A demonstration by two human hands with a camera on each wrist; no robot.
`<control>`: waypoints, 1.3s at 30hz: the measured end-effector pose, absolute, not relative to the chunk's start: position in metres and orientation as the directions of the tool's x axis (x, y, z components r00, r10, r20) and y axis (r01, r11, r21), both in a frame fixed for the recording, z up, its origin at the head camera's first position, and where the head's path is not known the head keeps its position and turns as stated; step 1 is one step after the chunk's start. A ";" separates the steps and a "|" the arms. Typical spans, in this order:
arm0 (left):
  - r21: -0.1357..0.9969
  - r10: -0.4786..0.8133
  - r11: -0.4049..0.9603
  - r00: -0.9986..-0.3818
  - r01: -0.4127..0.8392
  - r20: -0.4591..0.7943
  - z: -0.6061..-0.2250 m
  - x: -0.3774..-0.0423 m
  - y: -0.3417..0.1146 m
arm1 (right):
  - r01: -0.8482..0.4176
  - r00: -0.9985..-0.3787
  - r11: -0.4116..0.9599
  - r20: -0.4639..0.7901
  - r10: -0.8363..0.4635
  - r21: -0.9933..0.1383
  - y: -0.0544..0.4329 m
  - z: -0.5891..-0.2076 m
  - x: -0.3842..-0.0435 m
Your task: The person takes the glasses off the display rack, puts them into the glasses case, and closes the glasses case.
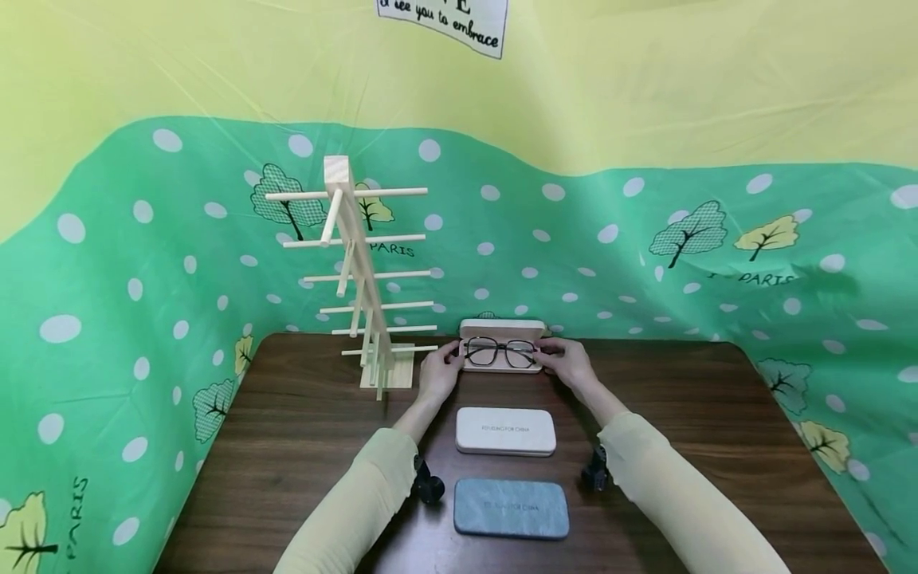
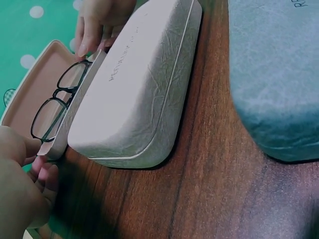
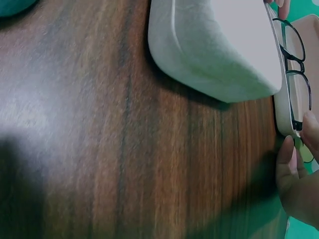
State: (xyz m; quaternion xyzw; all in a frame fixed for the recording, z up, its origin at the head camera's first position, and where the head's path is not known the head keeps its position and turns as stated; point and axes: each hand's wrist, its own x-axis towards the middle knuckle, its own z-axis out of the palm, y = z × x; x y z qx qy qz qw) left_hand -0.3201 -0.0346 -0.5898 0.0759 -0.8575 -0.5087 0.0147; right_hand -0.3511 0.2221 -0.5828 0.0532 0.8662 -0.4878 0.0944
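Observation:
A pair of black-framed glasses [image 1: 500, 351] sits upright at an opened pale eyeglass case [image 1: 502, 327] with a pinkish lining, near the table's back edge. My left hand [image 1: 439, 371] pinches the left end of the glasses, its lower fingers beside the case's end. My right hand [image 1: 568, 363] pinches the right end, thumb over the hinge in the right wrist view. In the left wrist view both hands flank the glasses [image 2: 59, 102], whose lenses show over the case's front wall. The folded or unfolded state of the temples cannot be made out.
Nearer me lie a closed white eyeglass case [image 1: 505, 431] and a closed blue-grey one [image 1: 511, 509]. A wooden rack [image 1: 366, 287] with several pegs stands left of my left hand. Patterned green cloth [image 1: 617, 263] hangs behind the brown table [image 1: 301, 446].

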 end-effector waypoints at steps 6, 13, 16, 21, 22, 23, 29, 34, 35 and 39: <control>0.855 -0.143 0.504 -0.988 -0.121 -0.055 -0.588 -0.321 -0.034 | 0.182 -0.976 0.546 -0.219 -0.003 -0.818 0.226 -0.583 -0.352; 0.812 -0.113 0.566 -0.989 -0.140 -0.092 -0.593 -0.328 -0.033 | 0.157 -0.975 0.618 -0.221 -0.028 -0.771 0.227 -0.583 -0.353; 0.803 -0.113 0.578 -0.989 -0.147 -0.099 -0.595 -0.330 -0.033 | 0.157 -0.973 0.640 -0.227 -0.028 -0.752 0.227 -0.583 -0.353; 0.794 -0.116 0.589 -0.988 -0.153 -0.105 -0.596 -0.330 -0.033 | 0.159 -0.971 0.663 -0.237 -0.028 -0.732 0.225 -0.582 -0.352; 0.793 -0.114 0.590 -0.988 -0.151 -0.103 -0.597 -0.329 -0.033 | 0.157 -0.971 0.666 -0.236 -0.030 -0.729 0.225 -0.582 -0.352; 0.792 -0.113 0.592 -0.988 -0.149 -0.102 -0.597 -0.329 -0.033 | 0.157 -0.971 0.665 -0.237 -0.030 -0.730 0.225 -0.582 -0.351; 0.790 -0.101 0.597 -0.990 -0.136 -0.094 -0.594 -0.324 -0.034 | 0.158 -0.970 0.673 -0.240 -0.029 -0.723 0.225 -0.580 -0.347; 0.784 -0.101 0.605 -0.990 -0.138 -0.096 -0.590 -0.318 -0.034 | 0.161 -0.968 0.683 -0.249 -0.032 -0.712 0.225 -0.579 -0.344; 0.785 -0.102 0.604 -0.990 -0.138 -0.096 -0.589 -0.317 -0.034 | 0.164 -0.967 0.682 -0.252 -0.031 -0.713 0.225 -0.579 -0.344; 0.788 -0.102 0.600 -0.990 -0.136 -0.094 -0.586 -0.313 -0.035 | 0.175 -0.963 0.675 -0.266 -0.033 -0.716 0.226 -0.578 -0.342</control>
